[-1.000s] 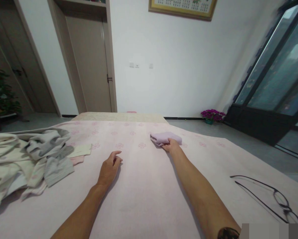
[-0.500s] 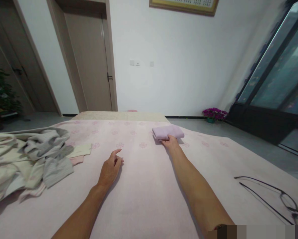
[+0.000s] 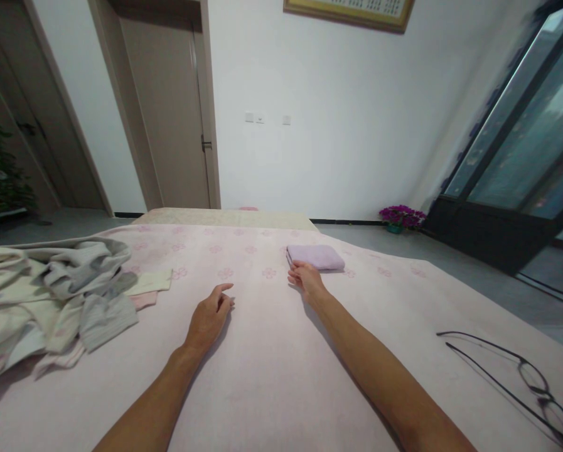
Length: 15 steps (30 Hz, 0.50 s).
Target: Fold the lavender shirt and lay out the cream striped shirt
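A folded lilac cloth [image 3: 316, 257] lies on the pink flowered bedspread [image 3: 272, 351], towards its far side. My right hand [image 3: 305, 279] rests just in front of the cloth, off it, with loosely curled fingers and nothing in them. My left hand [image 3: 209, 316] lies on the bedspread near the middle, fingers relaxed and slightly apart, holding nothing. A heap of grey and cream clothes [image 3: 50, 295] sits to the left of my left hand.
Black-framed glasses [image 3: 516, 376] lie on the bedspread at the right. A small cream and pink folded piece [image 3: 149, 285] sits beside the heap. Beyond the bed are a door [image 3: 168, 107], a pot of purple flowers [image 3: 401, 218] and a dark glass sliding door [image 3: 521, 157].
My right hand set the folded lilac cloth down farther out on the bed, let go of it and drew back a little. My left hand stayed put.
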Each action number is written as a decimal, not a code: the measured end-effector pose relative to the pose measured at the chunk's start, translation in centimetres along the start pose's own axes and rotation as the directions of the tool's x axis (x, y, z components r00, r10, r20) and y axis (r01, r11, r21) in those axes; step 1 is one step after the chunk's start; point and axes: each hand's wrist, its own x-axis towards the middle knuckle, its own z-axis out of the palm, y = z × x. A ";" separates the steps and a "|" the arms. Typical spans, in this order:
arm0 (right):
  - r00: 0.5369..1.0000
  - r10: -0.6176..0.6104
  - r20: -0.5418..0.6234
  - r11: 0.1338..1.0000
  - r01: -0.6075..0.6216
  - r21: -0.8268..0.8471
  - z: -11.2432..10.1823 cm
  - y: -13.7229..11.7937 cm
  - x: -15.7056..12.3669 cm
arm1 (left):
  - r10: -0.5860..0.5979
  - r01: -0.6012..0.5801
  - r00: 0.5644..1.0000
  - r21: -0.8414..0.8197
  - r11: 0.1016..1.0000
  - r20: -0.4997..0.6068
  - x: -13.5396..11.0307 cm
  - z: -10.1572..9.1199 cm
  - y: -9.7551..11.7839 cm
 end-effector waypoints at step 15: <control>0.884 -0.255 0.393 -0.171 0.358 -0.918 -2.9 0.4 -0.3 | 0.029 -0.030 0.999 0.057 0.998 0.028 0.1 -0.1 0.1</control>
